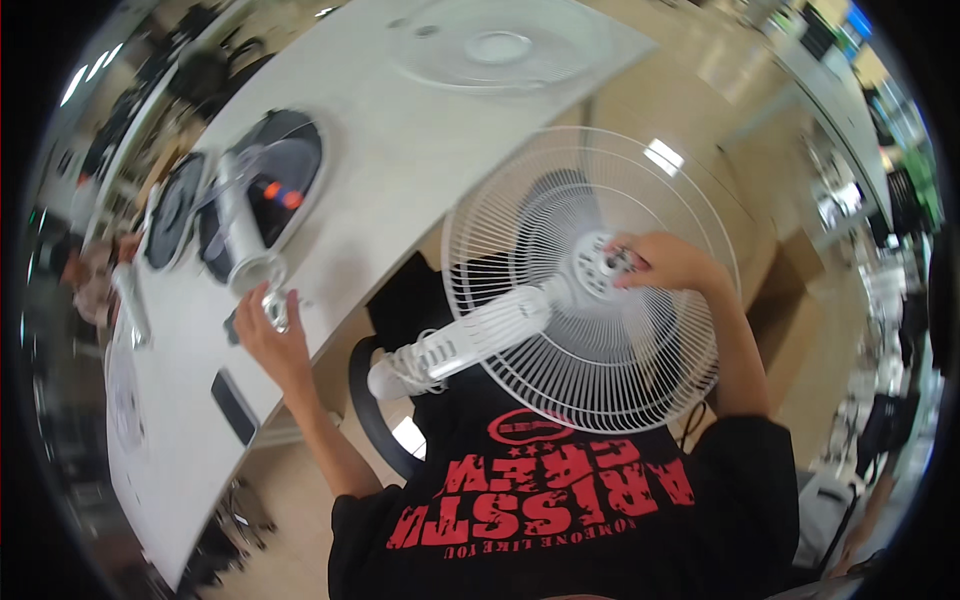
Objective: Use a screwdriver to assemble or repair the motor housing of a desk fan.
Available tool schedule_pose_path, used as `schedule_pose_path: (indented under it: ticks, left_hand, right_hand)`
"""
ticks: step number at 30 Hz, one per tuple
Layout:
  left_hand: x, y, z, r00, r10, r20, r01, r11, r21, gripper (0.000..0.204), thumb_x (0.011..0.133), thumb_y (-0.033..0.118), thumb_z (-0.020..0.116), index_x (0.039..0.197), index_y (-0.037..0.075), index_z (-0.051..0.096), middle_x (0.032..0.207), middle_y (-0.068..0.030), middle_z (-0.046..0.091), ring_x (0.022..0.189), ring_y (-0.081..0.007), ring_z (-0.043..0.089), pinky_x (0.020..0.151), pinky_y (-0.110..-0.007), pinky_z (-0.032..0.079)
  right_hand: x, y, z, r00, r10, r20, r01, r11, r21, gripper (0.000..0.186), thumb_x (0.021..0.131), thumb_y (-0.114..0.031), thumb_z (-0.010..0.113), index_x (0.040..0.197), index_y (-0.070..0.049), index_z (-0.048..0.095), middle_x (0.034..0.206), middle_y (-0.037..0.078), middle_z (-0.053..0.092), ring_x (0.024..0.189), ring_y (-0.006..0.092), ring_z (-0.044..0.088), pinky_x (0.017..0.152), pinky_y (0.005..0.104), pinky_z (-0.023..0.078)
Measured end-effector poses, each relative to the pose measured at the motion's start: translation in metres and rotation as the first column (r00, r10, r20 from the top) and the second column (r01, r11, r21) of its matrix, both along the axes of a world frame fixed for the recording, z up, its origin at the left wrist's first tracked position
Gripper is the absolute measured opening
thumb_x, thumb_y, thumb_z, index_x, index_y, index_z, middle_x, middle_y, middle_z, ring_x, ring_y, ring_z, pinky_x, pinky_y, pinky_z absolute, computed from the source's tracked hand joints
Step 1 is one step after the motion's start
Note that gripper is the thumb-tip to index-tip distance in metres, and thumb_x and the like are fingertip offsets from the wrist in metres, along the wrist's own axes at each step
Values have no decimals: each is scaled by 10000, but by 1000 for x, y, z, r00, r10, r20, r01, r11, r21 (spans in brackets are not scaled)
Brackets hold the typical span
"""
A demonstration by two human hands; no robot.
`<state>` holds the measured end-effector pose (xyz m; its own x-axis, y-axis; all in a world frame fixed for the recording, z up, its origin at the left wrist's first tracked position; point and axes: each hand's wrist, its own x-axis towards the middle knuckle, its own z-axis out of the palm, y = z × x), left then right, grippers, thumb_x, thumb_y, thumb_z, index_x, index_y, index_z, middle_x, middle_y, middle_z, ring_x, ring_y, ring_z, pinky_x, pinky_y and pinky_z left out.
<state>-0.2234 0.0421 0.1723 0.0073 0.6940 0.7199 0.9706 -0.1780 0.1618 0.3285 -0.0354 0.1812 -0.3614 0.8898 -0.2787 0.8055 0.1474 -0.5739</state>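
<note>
A white fan guard (505, 390) rests in my lap, with a motor hub at its centre and a ribbed white neck (500, 330) reaching lower left to a coiled white cord (415, 365). My right hand (665, 265) pinches a small metal part (618, 261) at the hub, its forearm beside the guard. At the table edge, my left hand (265, 335) has its fingers closed on a small shiny piece (278, 308), just below a white tube (240, 225) that lies over a dark oval tray with a small orange-and-blue object (282, 194).
The white table (365, 180) runs along my left, bearing a clear round cover (460, 75), a second dark tray (172, 215) and a dark flat object (235, 405). A cardboard box (785, 305) stands on the right. A person's arm (865, 520) shows at far right.
</note>
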Motion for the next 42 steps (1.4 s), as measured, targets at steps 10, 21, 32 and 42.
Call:
schedule_pose_path:
  ticks: [10, 21, 32, 42]
  left_hand:
    - [159, 8, 40, 743, -613, 269, 660, 736, -148, 394, 888, 163, 809, 1235, 41, 667, 1278, -156, 650, 1236, -362, 587, 1058, -457, 446]
    - [244, 9, 53, 386, -922, -25, 774, 338, -535, 464, 879, 277, 794, 1287, 103, 658, 1380, -105, 607, 1405, -332, 486, 1172, -509, 364]
    - [218, 33, 4, 670, -676, 308, 734, 541, -411, 658, 980, 326, 716, 1529, 69, 460, 1543, -219, 479, 1446, -372, 449, 1172, -511, 403]
    - [202, 18, -23, 109, 383, 917, 986, 73, -147, 705, 1031, 235, 519, 1645, 69, 214, 1439, -270, 577, 1226, -410, 659, 986, -518, 590]
  right_hand:
    - [-2, -14, 1, 991, -111, 76, 111, 994, 9, 481, 889, -394, 789, 1186, -45, 641, 600, 33, 482, 586, 215, 514, 602, 383, 404]
    - [-2, -17, -2, 987, -124, 97, 120, 992, 43, 470, 870, -400, 803, 1146, -48, 660, 660, 58, 573, 650, 223, 596, 611, 383, 419]
    - [60, -43, 18, 842, -539, 37, 529, 837, 141, 470, 867, -397, 802, 1198, -92, 665, 739, 44, 524, 727, 193, 543, 675, 369, 436]
    - [132, -73, -36, 582, -802, 134, 805, 592, 41, 610, 999, -591, 623, 1090, -3, 756, 895, 118, 712, 809, 214, 661, 742, 369, 533]
